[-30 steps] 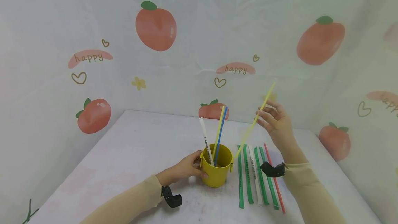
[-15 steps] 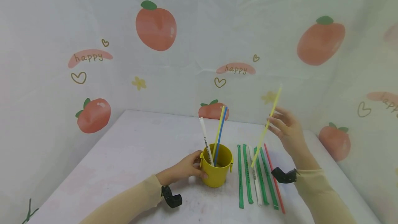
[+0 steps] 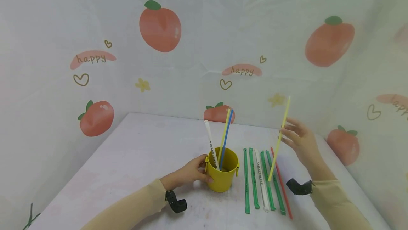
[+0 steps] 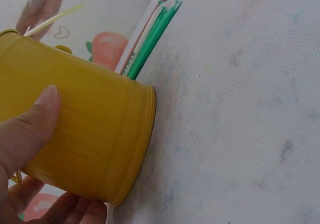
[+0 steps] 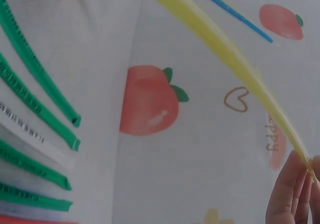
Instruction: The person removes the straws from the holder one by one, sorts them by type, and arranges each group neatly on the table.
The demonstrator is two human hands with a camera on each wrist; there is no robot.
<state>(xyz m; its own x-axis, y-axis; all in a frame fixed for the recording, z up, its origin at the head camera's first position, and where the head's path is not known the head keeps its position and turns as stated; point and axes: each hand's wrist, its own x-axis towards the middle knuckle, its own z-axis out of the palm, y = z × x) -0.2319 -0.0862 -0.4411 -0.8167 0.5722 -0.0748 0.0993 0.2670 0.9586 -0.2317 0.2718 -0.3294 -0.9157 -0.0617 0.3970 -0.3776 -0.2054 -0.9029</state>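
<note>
A small yellow bucket (image 3: 220, 181) stands upright on the table, and my left hand (image 3: 188, 172) grips its left side. In the left wrist view the thumb lies along the bucket wall (image 4: 90, 119), with the other fingers curled beneath. Inside it lean a white wrapped straw (image 3: 208, 134), a yellow straw (image 3: 226, 125) and a blue straw (image 3: 228, 127). My right hand (image 3: 300, 138) pinches another yellow straw (image 3: 277, 146) in the air, tilted, its lower end above the row of straws. That straw crosses the right wrist view close to the camera.
Right of the bucket lies a row of straws: several green wrapped ones (image 3: 247, 184), a white wrapped one (image 3: 261, 184) and a red one (image 3: 284, 191) at the right end. A printed cloth (image 3: 178, 91) hangs behind the table (image 3: 143, 145).
My right hand has moved right and down with the yellow straw, which now stands steeper. Its lower end has shifted from beside the bucket to over the row. My left hand stays put.
</note>
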